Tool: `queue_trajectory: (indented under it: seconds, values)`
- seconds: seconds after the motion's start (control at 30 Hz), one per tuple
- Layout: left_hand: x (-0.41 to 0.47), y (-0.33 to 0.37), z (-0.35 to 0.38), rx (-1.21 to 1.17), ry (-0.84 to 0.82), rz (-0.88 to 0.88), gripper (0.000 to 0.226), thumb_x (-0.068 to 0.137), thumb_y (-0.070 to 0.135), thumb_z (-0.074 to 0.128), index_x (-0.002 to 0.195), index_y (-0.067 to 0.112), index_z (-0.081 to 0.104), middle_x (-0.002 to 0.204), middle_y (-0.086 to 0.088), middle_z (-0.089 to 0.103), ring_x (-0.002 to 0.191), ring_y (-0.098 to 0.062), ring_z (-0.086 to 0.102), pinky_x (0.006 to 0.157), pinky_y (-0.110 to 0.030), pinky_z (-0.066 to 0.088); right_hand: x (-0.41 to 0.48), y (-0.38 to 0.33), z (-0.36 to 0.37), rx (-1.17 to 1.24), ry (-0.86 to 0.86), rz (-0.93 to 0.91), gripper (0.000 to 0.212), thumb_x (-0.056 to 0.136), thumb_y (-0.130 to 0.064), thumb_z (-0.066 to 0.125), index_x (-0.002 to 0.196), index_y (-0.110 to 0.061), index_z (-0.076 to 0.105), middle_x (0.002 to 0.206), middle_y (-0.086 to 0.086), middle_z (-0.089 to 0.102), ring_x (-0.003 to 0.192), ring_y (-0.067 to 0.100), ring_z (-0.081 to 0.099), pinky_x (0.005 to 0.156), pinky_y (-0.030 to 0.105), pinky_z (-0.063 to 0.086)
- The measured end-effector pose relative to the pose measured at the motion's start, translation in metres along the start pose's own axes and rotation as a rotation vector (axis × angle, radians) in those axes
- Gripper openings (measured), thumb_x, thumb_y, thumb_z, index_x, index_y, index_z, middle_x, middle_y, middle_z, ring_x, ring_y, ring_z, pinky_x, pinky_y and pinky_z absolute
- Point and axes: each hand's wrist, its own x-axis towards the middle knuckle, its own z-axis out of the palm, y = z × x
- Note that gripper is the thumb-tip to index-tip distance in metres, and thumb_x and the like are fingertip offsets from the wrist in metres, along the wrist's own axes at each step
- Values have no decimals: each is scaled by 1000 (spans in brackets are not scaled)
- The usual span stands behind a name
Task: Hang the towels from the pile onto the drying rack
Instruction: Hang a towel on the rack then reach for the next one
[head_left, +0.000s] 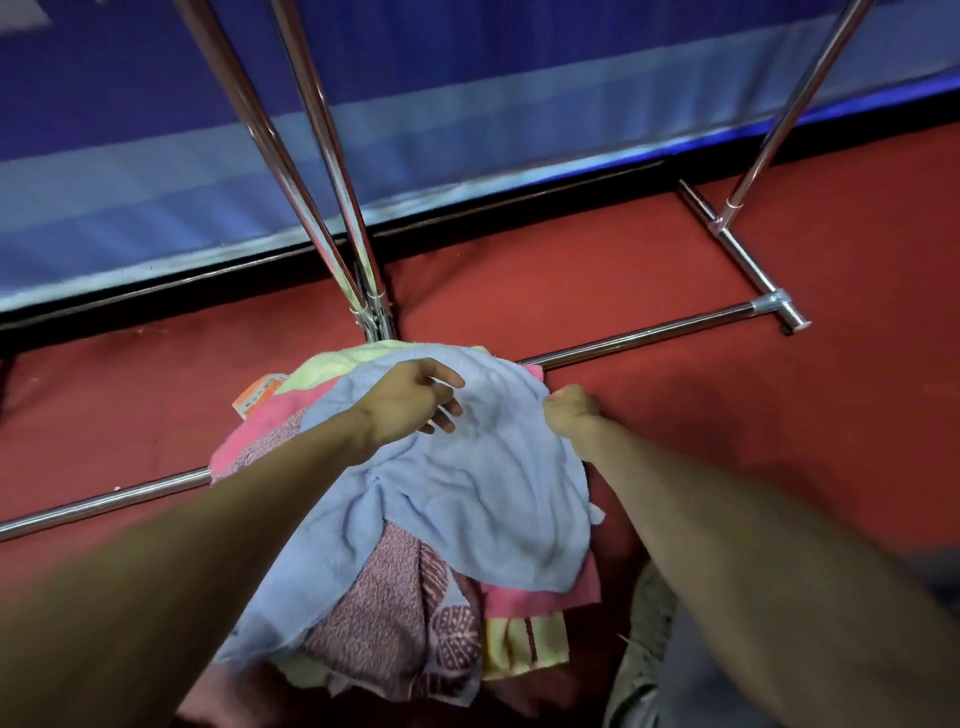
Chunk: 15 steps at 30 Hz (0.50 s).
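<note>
A person looks down at a pile of crumpled towels (395, 597) in pink, yellow and patterned maroon, heaped on a red floor (779, 415) in the near centre. A light blue terry towel (467, 493) lies draped over the top of the pile. The right hand (571, 413) pinches a bunched fold at the towel's far right edge. The left hand (410, 400) is over its far left part with fingers spread and relaxed, holding nothing; whether it touches the cloth is unclear. A chrome tube drying rack (649, 332) stands just beyond, its low bar running under the pile. The towel looks light, limp and easy to grip. It will likely sag and fold, so taking two top corners well apart should spread it for hanging.
</note>
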Motion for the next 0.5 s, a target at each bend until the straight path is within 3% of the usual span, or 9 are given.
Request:
queue_trajectory:
  seconds: [0.03,0.1,0.17,0.23,0.37,0.43,0.5]
  values:
    - [-8,3,-5,3,7,12,19,97,3,40,100,12,57,83,-6,66,68,-18,63,65,-25,46,-5,-7,-5,51,13,-42,20,94,-22,52,87,-5,60,95,12,55,89,20,54,67,29,44]
    - [-25,9,-16,16,23,42,20,97,2,41,100,12,58,83,-6,67,67,-18,64,65,-25,47,-21,-28,-18,113,23,-129,19,88,-20,61,71,-15,56,83,7,51,78,18,48,65,27,39]
    - [-47,17,-30,26,47,77,19,96,3,42,101,10,59,83,-5,67,65,-17,64,63,-24,47,-49,-55,-32,144,-4,-247,4,85,-10,62,86,-14,64,92,6,60,90,21,58,76,28,46]
    - [-71,23,-45,34,79,124,19,96,3,43,100,10,60,83,-5,67,66,-18,65,62,-23,47,-78,-85,-45,120,-43,-388,23,85,-1,57,105,-9,65,101,4,61,99,19,58,84,25,46]
    - [-128,33,-77,39,169,225,17,95,4,48,92,14,62,84,-6,66,69,-18,64,65,-26,47,-148,-144,-65,-27,-166,-684,21,84,3,59,85,-18,58,83,-2,60,75,9,55,59,9,40]
    - [-154,36,-91,16,256,273,18,93,2,51,88,16,61,81,-4,64,72,-18,60,68,-30,47,-182,-170,-71,-138,-228,-808,25,83,5,61,77,-19,60,84,4,64,74,9,56,58,10,40]
    - [-173,36,-103,-2,356,318,18,92,1,53,95,16,61,86,-3,63,79,-17,57,73,-31,47,-213,-189,-77,-186,-257,-913,19,82,6,61,85,-10,70,85,8,67,69,5,55,61,12,43]
